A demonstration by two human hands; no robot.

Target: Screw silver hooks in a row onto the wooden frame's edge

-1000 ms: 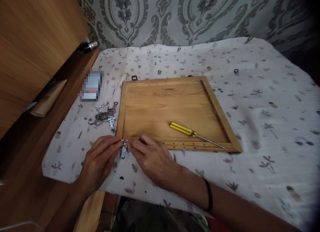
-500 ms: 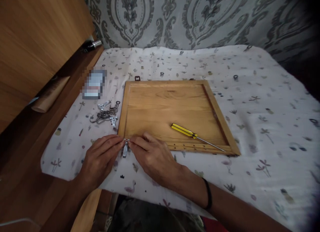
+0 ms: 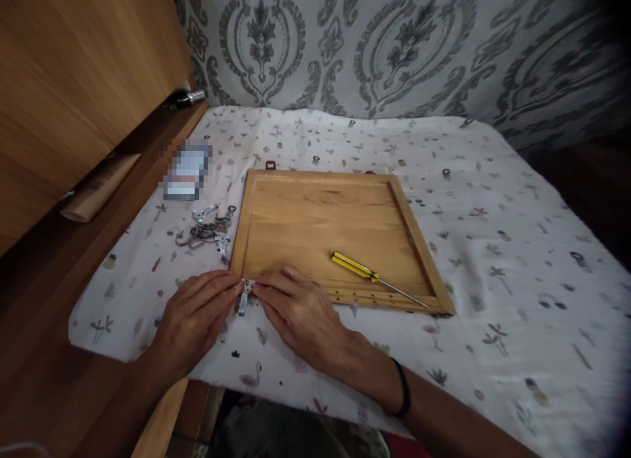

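A wooden framed panel (image 3: pixel 320 215) lies flat on the patterned cloth. At its near left corner, a small silver T-shaped metal hinge (image 3: pixel 243 303) pokes out past the edge. My left hand (image 3: pixel 197 313) pinches the left end of this hinge, fingertips against the frame. My right hand (image 3: pixel 308 317), with a dark band at its wrist, pinches the other end from the right. A yellow-handled screwdriver (image 3: pixel 355 267) rests across the panel, its tip over the near right frame edge. Small holes dot the near frame strip.
Left of the panel lie more silver hinges (image 3: pixel 223 245) and a tangled metal chain (image 3: pixel 202 233). A pixelated flat object (image 3: pixel 188 172) sits behind them. A wooden cabinet (image 3: pixel 89 64) borders the left side, with a rolled paper (image 3: pixel 101 188) on its ledge. A patterned wall stands behind.
The camera view has shifted slightly, so the panel and screwdriver appear a little lower and further left. Both hands keep their pinch on the hinge at the corner.
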